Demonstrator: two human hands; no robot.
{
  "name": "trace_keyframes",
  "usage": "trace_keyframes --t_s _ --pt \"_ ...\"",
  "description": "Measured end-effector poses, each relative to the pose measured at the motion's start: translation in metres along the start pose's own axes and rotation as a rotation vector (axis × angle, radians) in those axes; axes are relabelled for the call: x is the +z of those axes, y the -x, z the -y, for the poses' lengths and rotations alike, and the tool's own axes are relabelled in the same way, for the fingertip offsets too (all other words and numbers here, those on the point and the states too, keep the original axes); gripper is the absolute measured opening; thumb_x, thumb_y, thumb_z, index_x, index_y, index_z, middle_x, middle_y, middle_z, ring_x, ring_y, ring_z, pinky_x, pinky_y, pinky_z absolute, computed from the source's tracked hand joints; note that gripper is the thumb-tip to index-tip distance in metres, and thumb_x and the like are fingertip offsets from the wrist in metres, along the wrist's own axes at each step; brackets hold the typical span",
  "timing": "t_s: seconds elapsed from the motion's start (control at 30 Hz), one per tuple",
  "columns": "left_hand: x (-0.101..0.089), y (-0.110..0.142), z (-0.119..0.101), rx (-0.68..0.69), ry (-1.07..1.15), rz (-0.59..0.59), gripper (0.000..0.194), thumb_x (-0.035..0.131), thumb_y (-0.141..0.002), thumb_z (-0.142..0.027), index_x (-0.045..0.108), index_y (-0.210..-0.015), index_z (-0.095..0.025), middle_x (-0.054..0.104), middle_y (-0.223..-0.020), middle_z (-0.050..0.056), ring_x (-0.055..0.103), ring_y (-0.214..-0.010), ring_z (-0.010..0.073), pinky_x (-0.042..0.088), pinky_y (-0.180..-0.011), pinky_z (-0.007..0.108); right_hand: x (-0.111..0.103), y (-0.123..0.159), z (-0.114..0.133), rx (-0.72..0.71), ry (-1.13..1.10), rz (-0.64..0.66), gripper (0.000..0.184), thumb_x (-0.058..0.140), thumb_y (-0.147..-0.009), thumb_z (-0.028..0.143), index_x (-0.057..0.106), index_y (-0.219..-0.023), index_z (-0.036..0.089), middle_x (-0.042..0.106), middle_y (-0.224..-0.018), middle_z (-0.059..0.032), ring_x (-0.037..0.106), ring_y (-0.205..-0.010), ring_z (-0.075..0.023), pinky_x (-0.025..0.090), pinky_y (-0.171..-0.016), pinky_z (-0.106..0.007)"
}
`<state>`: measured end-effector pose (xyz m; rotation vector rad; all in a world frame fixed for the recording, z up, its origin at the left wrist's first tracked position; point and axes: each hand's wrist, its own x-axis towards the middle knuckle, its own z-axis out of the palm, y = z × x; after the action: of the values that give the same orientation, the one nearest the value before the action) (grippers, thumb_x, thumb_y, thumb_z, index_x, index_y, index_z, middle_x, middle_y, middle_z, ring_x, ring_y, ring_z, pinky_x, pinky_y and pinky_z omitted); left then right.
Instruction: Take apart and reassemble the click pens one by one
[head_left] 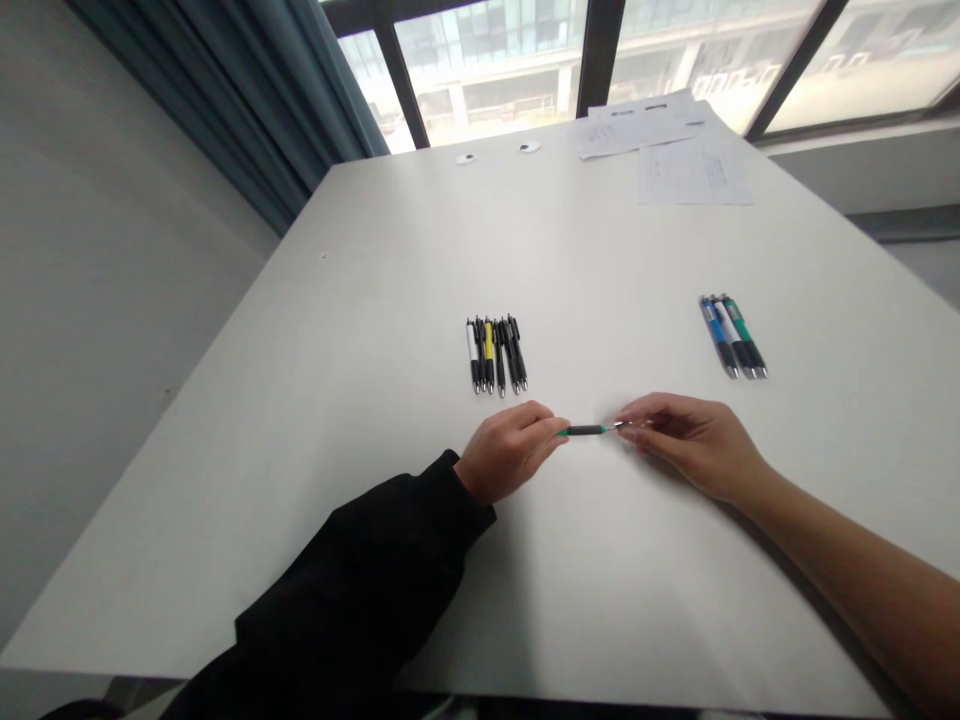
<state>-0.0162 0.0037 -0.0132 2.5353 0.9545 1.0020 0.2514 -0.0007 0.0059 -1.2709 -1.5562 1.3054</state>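
In the head view my left hand (514,452) is closed around the rear of a pen (586,430) with a dark grip and green ends, held level above the table. The pen's front points right, and a thin refill end shows there. My right hand (694,442) pinches a small silver pen tip (619,426) by that front end. Whether the tip touches the refill is too small to tell. Just beyond my left hand lies a row of several pens (501,358), mostly black, one yellow and one white.
At the right lies a small group of pens (733,336) in blue, white and green. Papers (694,172) rest at the far right of the white table (390,280). Two white oval pieces (529,147) sit near its far edge, below the window. A curtain (247,90) hangs at the left.
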Motion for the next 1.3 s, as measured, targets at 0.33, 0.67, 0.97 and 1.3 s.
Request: trace_keyframes --t_s 0.33,0.67,0.97,1.3 --pt "0.001 -0.003 -0.001 -0.026 0.005 -0.019 0.015 0.062 -0.099 -0.024 0.071 -0.108 -0.015 0.071 -0.093 0.007 0.069 -0.081 0.0146 0.059 -0.075 0.027 0.007 -0.004 0.001 0.013 -0.028 0.016 0.030 0.082 -0.081 0.045 0.078 -0.093 0.018 0.075 -0.084 -0.0077 0.058 -0.058 -0.0136 0.050 -0.051 -0.027" --pt "0.001 -0.003 -0.001 -0.031 -0.002 -0.025 0.014 0.064 -0.097 -0.022 0.071 -0.106 -0.015 0.073 -0.092 0.007 0.069 -0.081 0.0149 0.059 -0.074 0.026 0.010 -0.003 0.003 -0.030 0.138 0.042 0.023 0.072 -0.090 0.042 0.075 -0.091 0.019 0.063 -0.064 0.0009 0.050 -0.049 -0.0112 0.038 -0.044 -0.025" --pt "-0.001 -0.003 -0.003 -0.022 -0.011 -0.017 0.016 0.062 -0.099 -0.024 0.071 -0.107 -0.014 0.076 -0.094 0.008 0.072 -0.083 0.0160 0.061 -0.077 0.028 0.011 -0.004 0.002 -0.167 0.267 0.025 0.018 0.069 -0.093 0.037 0.072 -0.090 0.020 0.070 -0.074 -0.0025 0.060 -0.059 -0.0142 0.048 -0.054 -0.027" --pt "-0.002 -0.003 -0.006 0.010 -0.010 -0.011 0.016 0.060 -0.100 -0.023 0.070 -0.108 -0.015 0.078 -0.093 0.007 0.075 -0.083 0.0159 0.062 -0.078 0.028 0.008 0.000 0.001 -0.265 0.322 0.045 0.009 0.068 -0.095 0.031 0.070 -0.094 0.022 0.075 -0.089 -0.0055 0.066 -0.072 -0.0168 0.053 -0.065 -0.030"
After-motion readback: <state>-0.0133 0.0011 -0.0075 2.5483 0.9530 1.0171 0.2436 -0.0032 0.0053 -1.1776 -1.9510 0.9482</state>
